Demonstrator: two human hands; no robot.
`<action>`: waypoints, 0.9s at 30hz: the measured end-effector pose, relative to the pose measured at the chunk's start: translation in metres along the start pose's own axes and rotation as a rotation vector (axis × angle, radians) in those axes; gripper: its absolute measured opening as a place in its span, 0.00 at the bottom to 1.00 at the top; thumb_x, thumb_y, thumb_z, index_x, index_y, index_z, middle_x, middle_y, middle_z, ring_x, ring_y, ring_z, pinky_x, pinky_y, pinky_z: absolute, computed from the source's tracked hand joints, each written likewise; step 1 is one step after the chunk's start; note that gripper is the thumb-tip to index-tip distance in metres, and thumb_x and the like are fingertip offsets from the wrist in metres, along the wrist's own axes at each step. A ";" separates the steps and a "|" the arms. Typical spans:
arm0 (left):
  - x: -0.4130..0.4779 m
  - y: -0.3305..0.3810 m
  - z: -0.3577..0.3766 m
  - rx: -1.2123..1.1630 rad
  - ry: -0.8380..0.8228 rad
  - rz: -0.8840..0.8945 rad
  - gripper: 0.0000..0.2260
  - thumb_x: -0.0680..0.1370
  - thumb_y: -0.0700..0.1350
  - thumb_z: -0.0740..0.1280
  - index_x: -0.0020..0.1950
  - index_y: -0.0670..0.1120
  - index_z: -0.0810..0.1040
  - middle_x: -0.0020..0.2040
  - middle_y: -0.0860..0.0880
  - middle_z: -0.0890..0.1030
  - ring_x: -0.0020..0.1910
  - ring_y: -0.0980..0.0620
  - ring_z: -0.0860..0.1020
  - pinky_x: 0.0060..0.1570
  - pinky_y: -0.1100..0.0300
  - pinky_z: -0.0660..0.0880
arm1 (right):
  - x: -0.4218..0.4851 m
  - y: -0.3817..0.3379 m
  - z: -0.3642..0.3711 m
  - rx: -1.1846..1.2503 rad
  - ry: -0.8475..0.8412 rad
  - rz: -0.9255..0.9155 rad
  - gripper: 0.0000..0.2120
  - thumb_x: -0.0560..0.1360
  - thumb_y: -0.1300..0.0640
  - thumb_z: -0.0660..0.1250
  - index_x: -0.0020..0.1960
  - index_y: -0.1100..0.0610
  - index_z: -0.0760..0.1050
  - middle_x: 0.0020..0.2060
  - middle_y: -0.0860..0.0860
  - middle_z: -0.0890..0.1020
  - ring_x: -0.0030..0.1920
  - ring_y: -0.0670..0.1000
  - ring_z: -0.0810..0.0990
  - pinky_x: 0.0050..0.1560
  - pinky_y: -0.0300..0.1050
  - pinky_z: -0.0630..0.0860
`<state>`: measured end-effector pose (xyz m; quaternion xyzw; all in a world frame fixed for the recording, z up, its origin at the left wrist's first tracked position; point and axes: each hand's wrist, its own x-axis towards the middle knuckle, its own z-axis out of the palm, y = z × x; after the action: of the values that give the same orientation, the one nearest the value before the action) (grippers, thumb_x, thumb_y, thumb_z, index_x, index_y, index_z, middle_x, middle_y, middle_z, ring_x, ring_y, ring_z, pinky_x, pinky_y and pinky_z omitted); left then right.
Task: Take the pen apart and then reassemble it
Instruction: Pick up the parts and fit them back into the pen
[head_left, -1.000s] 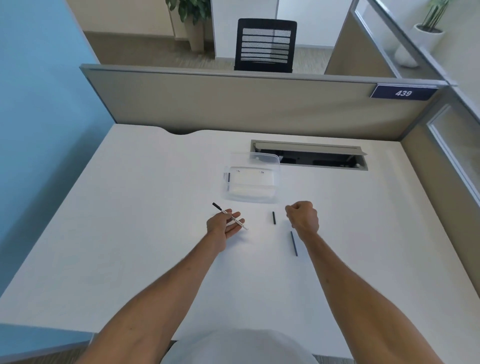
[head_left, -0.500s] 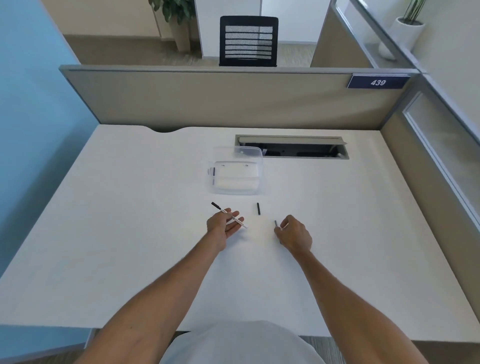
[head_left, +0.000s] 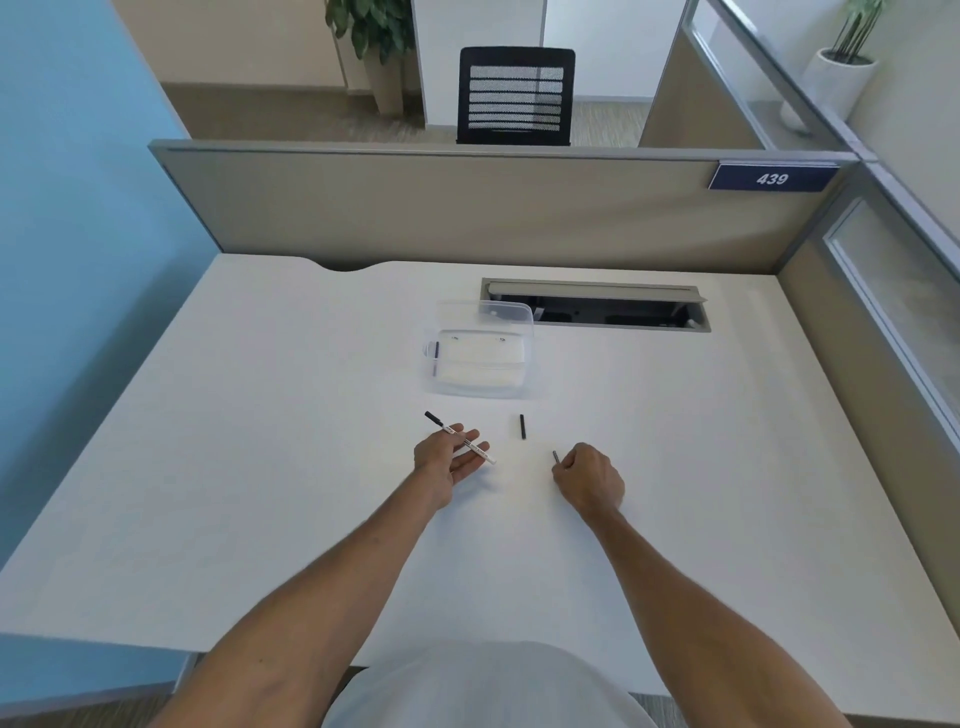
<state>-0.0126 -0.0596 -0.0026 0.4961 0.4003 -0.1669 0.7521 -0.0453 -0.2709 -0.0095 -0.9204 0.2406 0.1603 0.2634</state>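
Note:
My left hand (head_left: 447, 460) lies palm up on the white desk (head_left: 260, 467) with the white pen barrel (head_left: 460, 437) across its fingers; the barrel's black end points up-left. My right hand (head_left: 589, 480) is closed over a thin dark refill (head_left: 555, 457), of which only the tip sticks out past the fingers. A short black pen piece (head_left: 522, 426) lies on the desk between the two hands, touched by neither.
A clear plastic box (head_left: 480, 356) stands just beyond the hands, a small dark item at its left wall. Behind it is an open cable slot (head_left: 595, 310) in the desk. Grey partitions close the back and right sides.
My right hand moved back onto the refill that lay beside it and closed over it. The left hand with the barrel stayed put.

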 end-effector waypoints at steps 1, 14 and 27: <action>0.001 -0.001 0.001 -0.001 0.002 -0.002 0.18 0.87 0.33 0.62 0.78 0.36 0.75 0.72 0.36 0.84 0.71 0.32 0.83 0.75 0.41 0.79 | 0.001 0.000 -0.002 0.000 -0.010 0.001 0.10 0.81 0.57 0.66 0.58 0.59 0.82 0.59 0.55 0.87 0.59 0.62 0.86 0.62 0.53 0.83; -0.003 0.017 0.014 -0.070 -0.017 0.018 0.09 0.87 0.33 0.62 0.65 0.44 0.75 0.70 0.33 0.84 0.59 0.38 0.84 0.73 0.43 0.80 | -0.008 -0.029 -0.007 0.221 0.050 -0.355 0.03 0.80 0.56 0.71 0.52 0.55 0.82 0.47 0.46 0.89 0.47 0.55 0.87 0.54 0.51 0.83; -0.007 0.027 0.009 -0.118 -0.025 0.013 0.07 0.87 0.33 0.63 0.63 0.40 0.75 0.70 0.34 0.85 0.58 0.39 0.84 0.58 0.48 0.84 | -0.026 -0.053 0.003 0.188 0.016 -0.545 0.02 0.76 0.57 0.72 0.48 0.53 0.81 0.43 0.47 0.86 0.44 0.53 0.84 0.50 0.52 0.83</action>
<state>0.0047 -0.0565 0.0217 0.4513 0.3970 -0.1442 0.7861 -0.0390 -0.2205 0.0208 -0.9238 0.0004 0.0535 0.3792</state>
